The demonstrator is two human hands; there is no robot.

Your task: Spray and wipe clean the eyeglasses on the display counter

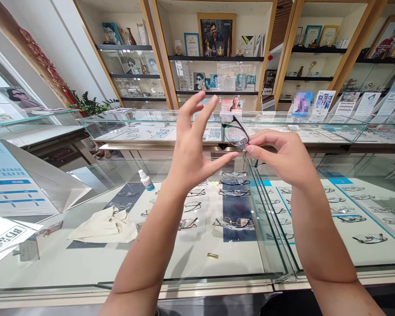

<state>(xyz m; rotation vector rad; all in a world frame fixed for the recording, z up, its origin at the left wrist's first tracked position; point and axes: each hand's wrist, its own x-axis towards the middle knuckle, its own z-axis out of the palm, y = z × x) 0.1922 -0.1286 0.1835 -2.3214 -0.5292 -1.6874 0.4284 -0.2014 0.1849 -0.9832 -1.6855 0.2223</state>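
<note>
My right hand pinches a pair of dark-framed eyeglasses between thumb and fingertips, raised above the glass counter. One lens faces up and to the left of the fingers; part of the frame hangs below them. Left of the glasses, my left hand is open, its fingers spread upward and its thumb stretched towards the lower edge of the glasses. Whether that thumb touches the frame I cannot tell. Below, several eyeglasses lie in rows inside the glass display case.
A cream cloth and a small white spray bottle are on the counter to the left. Nearer the left edge stands a folded sign. Another glass counter runs across behind, with shelves of framed pictures beyond.
</note>
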